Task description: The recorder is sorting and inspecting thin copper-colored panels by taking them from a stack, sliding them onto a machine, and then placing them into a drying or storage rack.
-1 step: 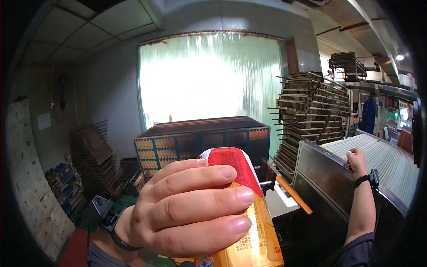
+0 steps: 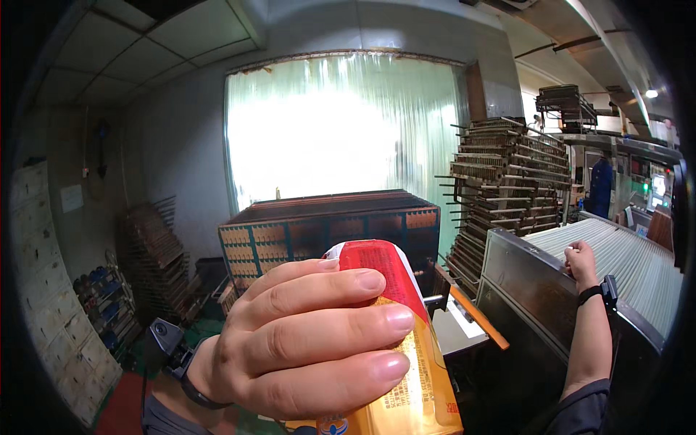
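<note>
By the left hand, a red-and-gold package is gripped at five o'clock, four fingers laid across it (the thumb is hidden). Just past three, the right hand is curled closed near a white ribbed bed; whether anything is held inside cannot be told. Toward twelve, a translucent curtain is brightly lit.

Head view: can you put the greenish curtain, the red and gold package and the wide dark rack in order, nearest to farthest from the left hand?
From the left hand:
1. Red and gold package: in its grip.
2. Wide dark rack: straight ahead, beyond the package.
3. Greenish curtain: farthest, behind the rack.
</note>
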The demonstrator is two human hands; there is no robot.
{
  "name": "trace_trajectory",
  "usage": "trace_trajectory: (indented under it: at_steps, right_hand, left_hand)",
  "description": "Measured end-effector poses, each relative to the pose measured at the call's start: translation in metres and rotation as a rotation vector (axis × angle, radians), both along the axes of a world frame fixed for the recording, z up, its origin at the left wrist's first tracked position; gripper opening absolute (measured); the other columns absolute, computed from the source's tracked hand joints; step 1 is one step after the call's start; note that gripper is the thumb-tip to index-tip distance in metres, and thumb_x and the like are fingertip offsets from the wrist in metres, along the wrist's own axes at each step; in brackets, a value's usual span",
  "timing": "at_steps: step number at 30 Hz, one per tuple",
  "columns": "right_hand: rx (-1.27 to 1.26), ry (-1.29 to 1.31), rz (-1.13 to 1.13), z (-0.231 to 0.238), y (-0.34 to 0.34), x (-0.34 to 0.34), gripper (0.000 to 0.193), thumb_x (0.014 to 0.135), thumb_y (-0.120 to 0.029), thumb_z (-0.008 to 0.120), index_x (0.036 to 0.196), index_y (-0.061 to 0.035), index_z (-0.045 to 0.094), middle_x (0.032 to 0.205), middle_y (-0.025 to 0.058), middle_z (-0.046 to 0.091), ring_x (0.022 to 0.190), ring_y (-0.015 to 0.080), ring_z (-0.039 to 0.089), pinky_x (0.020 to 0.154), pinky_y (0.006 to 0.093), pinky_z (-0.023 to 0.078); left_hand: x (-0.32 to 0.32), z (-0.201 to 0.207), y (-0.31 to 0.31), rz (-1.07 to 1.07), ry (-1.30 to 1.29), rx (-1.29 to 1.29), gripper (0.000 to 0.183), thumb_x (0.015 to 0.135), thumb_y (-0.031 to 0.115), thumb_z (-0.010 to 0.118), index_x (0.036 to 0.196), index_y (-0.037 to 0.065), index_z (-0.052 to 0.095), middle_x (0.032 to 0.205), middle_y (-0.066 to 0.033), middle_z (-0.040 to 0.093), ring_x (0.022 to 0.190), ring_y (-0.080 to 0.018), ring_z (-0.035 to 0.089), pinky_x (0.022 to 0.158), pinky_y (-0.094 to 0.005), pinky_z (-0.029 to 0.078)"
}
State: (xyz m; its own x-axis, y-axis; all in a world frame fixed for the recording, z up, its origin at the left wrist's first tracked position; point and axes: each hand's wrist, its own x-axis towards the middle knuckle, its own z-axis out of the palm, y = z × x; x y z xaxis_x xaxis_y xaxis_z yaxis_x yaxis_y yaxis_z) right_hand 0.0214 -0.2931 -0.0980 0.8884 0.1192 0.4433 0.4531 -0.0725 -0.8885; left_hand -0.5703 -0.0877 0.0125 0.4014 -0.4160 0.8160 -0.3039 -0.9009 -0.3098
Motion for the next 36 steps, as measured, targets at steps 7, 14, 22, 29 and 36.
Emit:
trace_trajectory:
  at_steps: [7,14,22,29,36]
  right_hand:
    - [0.007,0.005,-0.003,0.003,0.001,0.008,0.015,0.089,-0.008,0.061,0.102,-0.0018,0.057,0.067,0.0042,0.055,0.052,0.0119,0.052,0.043,0.0260,0.040]
    - [-0.006,-0.003,-0.004,0.006,0.003,0.003,0.014,0.090,-0.008,0.060,0.101,-0.0018,0.056,0.065,0.0037,0.054,0.050,0.0121,0.051,0.043,0.0266,0.039]
    - [-0.006,0.042,0.009,0.005,0.001,-0.003,0.009,0.092,-0.011,0.060,0.095,-0.0044,0.056,0.066,0.0031,0.054,0.049,0.0106,0.049,0.042,0.0260,0.038]
    - [-0.017,0.028,0.005,0.005,0.002,0.003,0.014,0.095,-0.018,0.061,0.092,-0.0058,0.056,0.066,0.0027,0.055,0.049,0.0099,0.049,0.041,0.0258,0.039]
    - [-0.068,0.027,-0.018,0.009,0.004,-0.005,0.024,0.098,-0.026,0.059,0.085,-0.0059,0.056,0.064,0.0033,0.057,0.046,0.0105,0.048,0.041,0.0269,0.037]
  left_hand:
    - [0.002,0.001,0.005,-0.010,-0.070,0.046,0.044,0.084,0.021,0.078,0.120,0.021,0.053,0.123,-0.0056,0.064,0.120,-0.0302,0.061,0.107,-0.0486,0.045]
    - [0.003,0.000,-0.001,-0.016,-0.062,-0.001,0.042,0.086,0.019,0.076,0.122,0.022,0.053,0.123,-0.0057,0.063,0.121,-0.0299,0.061,0.107,-0.0495,0.044]
    - [0.003,0.003,0.006,-0.004,-0.052,0.031,0.051,0.080,0.018,0.081,0.123,0.022,0.053,0.125,-0.0054,0.063,0.122,-0.0289,0.060,0.107,-0.0474,0.045]
    - [0.009,-0.002,0.004,-0.019,-0.127,0.017,0.063,0.072,0.013,0.086,0.125,0.023,0.052,0.125,-0.0053,0.063,0.123,-0.0273,0.060,0.106,-0.0455,0.047]
    - [0.012,-0.003,0.006,-0.039,-0.149,0.012,0.061,0.074,0.013,0.086,0.124,0.022,0.053,0.125,-0.0054,0.063,0.122,-0.0275,0.060,0.106,-0.0453,0.047]
